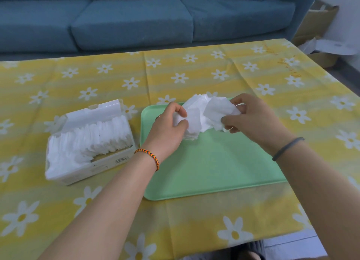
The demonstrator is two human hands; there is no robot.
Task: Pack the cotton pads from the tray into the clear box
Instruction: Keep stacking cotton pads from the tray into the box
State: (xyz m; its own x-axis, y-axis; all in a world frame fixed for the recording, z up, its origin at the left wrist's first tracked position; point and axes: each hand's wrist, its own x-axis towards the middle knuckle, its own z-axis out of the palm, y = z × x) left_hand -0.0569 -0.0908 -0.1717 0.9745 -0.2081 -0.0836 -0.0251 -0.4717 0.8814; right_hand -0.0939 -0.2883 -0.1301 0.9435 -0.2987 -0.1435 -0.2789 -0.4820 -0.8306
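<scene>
Loose bunch of white cotton pads [202, 115] held between both hands, over the far end of the green tray [214, 166]. Bunch is fanned & messy, lower edge hangs down near the tray surface; can't tell if it touches.

Left hand [167, 127] grips the bunch's left end: fingers curled over the top, thumb tucked under, pads pinched between. Right hand [255, 121] grips the right end the same way, fingers curled round the pads' edge, thumb pointing in toward the middle. Both grips narrow, closed on pads.

Rest of the tray is bare green, lying flat w/ its long side running away from the camera, near edge close to the table's front.

Clear box [85, 154] sits just left of the tray, apart from it by a thin strip of cloth. Lid [97, 111] stands open at the far side. Box is mostly full: rows of white pads packed upright on edge, w/ a small gap at the near right corner. Barcode sticker [121, 160] on the near right rim.

Braided orange/dark bracelet [149, 158] on left wrist; grey band [288, 148] on right wrist.

All on a table under a yellow cloth [194, 74] w/ white daisies. Behind: blue sofa [136, 21] w/ cushions. Cardboard box [319, 35] w/ white wrapping on the floor at far right.
</scene>
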